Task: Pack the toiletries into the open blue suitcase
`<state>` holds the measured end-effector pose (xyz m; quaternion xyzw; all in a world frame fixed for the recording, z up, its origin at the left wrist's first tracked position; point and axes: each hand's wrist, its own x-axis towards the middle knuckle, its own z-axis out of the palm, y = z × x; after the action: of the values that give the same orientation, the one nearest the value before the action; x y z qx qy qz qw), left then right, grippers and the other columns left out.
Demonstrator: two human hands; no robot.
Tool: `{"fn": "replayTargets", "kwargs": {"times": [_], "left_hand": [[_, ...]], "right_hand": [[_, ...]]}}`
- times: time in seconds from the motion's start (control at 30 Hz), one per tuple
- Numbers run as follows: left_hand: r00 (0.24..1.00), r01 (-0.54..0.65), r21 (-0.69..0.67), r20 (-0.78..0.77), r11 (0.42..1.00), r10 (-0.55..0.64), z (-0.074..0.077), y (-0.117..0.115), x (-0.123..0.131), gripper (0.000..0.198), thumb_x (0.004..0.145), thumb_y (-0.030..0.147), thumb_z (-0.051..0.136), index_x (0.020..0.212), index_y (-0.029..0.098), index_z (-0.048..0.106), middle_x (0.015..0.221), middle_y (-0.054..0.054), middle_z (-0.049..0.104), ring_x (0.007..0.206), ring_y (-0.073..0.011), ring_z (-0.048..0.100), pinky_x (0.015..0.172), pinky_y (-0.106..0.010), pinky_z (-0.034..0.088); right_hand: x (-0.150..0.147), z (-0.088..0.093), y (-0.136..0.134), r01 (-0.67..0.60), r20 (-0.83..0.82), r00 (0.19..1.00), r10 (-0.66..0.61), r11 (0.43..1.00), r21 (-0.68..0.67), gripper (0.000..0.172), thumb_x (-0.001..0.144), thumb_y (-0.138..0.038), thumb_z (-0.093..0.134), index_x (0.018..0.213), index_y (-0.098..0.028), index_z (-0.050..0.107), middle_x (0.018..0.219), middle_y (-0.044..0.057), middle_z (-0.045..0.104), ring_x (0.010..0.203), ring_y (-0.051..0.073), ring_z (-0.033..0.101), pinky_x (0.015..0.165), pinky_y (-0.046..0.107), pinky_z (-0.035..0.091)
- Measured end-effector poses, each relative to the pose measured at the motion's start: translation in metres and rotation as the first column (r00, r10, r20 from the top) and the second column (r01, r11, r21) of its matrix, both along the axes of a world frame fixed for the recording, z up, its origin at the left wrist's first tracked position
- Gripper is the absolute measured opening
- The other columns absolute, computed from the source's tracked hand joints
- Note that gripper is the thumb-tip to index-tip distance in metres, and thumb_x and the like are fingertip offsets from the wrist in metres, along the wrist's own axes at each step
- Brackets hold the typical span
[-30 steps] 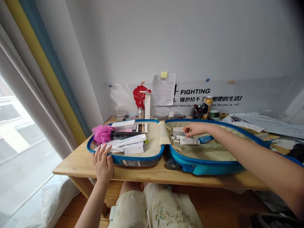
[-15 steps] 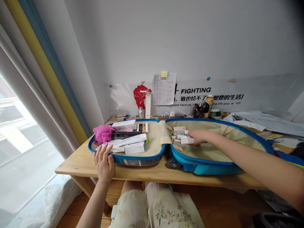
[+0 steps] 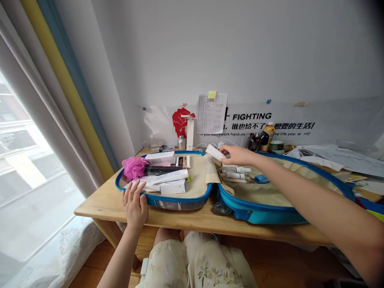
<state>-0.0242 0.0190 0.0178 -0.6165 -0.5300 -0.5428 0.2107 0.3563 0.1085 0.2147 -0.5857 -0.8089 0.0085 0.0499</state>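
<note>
A blue suitcase (image 3: 264, 214) lies open on the wooden table. My right hand (image 3: 235, 155) grips a small white box (image 3: 216, 152) above the hinge between the two halves. My left hand (image 3: 135, 204) rests with fingers spread on the front rim of the left half. That half holds a pink bath puff (image 3: 134, 168), a black tube-shaped item (image 3: 163, 169), a white squeeze tube (image 3: 171, 176), white boxes (image 3: 173, 187) and a pack of cotton swabs (image 3: 183, 162). In the right half lie white tubes (image 3: 233, 175) and a blue item (image 3: 261, 179), partly behind my forearm.
Behind the suitcase stand a silver bottle (image 3: 181, 143), a white lamp (image 3: 190, 132), pens (image 3: 255, 141), a yellow-labelled drink bottle (image 3: 267, 135) and a green jar (image 3: 276, 147). Papers (image 3: 333, 156) cover the table's right side. A curtain (image 3: 60, 120) hangs at the left.
My right hand has lifted the white box out of the right half and moved up and left with it. A blue item has come into sight there. My left hand stays on the rim.
</note>
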Motion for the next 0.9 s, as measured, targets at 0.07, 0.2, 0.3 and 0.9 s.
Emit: {"fn": "replayTargets", "kwargs": {"times": [0.07, 0.2, 0.3, 0.9], "left_hand": [[1.000, -0.004, 0.006, -0.007, 1.000, 0.004, 0.000, 0.000, 0.000, 0.045, 0.100, 0.039, 0.029, 0.127, 0.020, 0.059, 0.135, -0.012, 0.057, 0.139, -0.0262, 0.036, 0.117, -0.047, 0.021], [1.000, -0.013, 0.006, -0.017, 1.000, 0.013, 0.000, -0.001, 0.000, 0.044, 0.100, 0.038, 0.029, 0.128, 0.020, 0.059, 0.134, -0.012, 0.057, 0.139, -0.0261, 0.037, 0.117, -0.048, 0.020], [1.000, -0.007, 0.006, -0.017, 1.000, 0.007, 0.000, 0.000, 0.000, 0.043, 0.100, 0.036, 0.030, 0.128, 0.021, 0.059, 0.135, -0.012, 0.057, 0.140, -0.0257, 0.036, 0.117, -0.048, 0.021], [1.000, -0.009, -0.033, 0.016, 0.999, 0.010, 0.001, -0.001, 0.001, 0.046, 0.100, 0.040, 0.028, 0.127, 0.022, 0.059, 0.135, -0.012, 0.057, 0.141, -0.0256, 0.035, 0.117, -0.048, 0.020]], "right_hand": [[-0.029, -0.004, 0.007, -0.059, -0.027, 0.998, 0.060, 0.998, 0.037, 0.043, 0.078, -0.039, 0.058, 0.118, -0.023, 0.057, 0.117, 0.005, 0.069, 0.095, 0.019, 0.065, 0.072, 0.025, 0.044], [-0.083, -0.018, 0.025, -0.149, -0.045, 0.987, 0.154, 0.984, 0.097, 0.042, 0.078, -0.033, 0.061, 0.117, -0.022, 0.059, 0.120, 0.007, 0.067, 0.101, 0.022, 0.063, 0.074, 0.026, 0.043], [-0.112, -0.026, 0.037, -0.203, -0.065, 0.976, 0.209, 0.975, 0.095, 0.042, 0.075, -0.028, 0.064, 0.116, -0.020, 0.060, 0.124, 0.009, 0.065, 0.104, 0.023, 0.063, 0.078, 0.026, 0.044], [-0.150, -0.058, 0.067, -0.215, -0.336, 0.927, 0.167, 0.970, -0.111, 0.024, 0.085, -0.036, 0.064, 0.103, -0.020, 0.070, 0.105, 0.003, 0.073, 0.086, 0.013, 0.066, 0.070, 0.020, 0.046]]}}
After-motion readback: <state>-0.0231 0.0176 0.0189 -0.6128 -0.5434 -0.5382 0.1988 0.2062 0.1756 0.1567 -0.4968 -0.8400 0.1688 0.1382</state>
